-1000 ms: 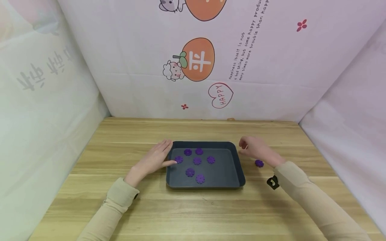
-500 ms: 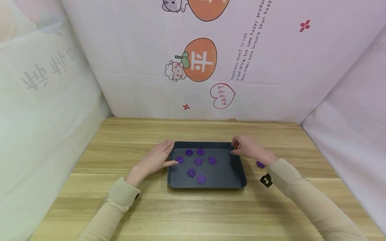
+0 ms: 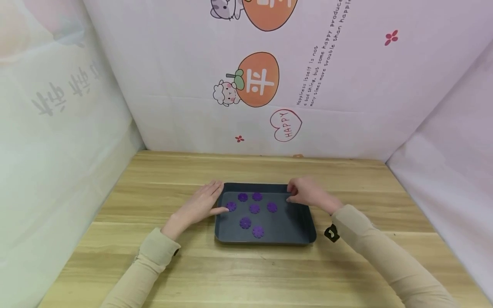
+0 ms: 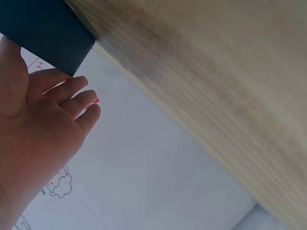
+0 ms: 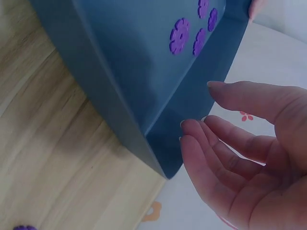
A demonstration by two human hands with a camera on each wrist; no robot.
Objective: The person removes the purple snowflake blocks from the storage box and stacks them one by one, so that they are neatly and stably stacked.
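A dark blue-grey rectangular tray [image 3: 283,229] lies on the wooden table with several purple flower-shaped discs [image 3: 258,232] scattered flat in its left and middle parts. My left hand [image 3: 199,204] rests against the tray's far left corner, fingers extended and thumb reaching over the left wall above one disc. Above the tray's far right corner hovers my right hand [image 3: 308,193]. In the right wrist view its thumb and loosely bent fingers stand apart, and nothing shows between them. The discs nearest it [image 5: 180,36] lie apart from its fingertips.
One more purple disc [image 5: 25,227] lies on the table outside the tray, partly cut off in the right wrist view and hidden by my forearm in the head view. A printed cloth [image 3: 173,124] hangs behind the table, with plainer cloth at both sides.
My right hand has moved left, from beside the tray to over its far right corner. The left hand stays at the tray's corner. The discs in the tray have not shifted.
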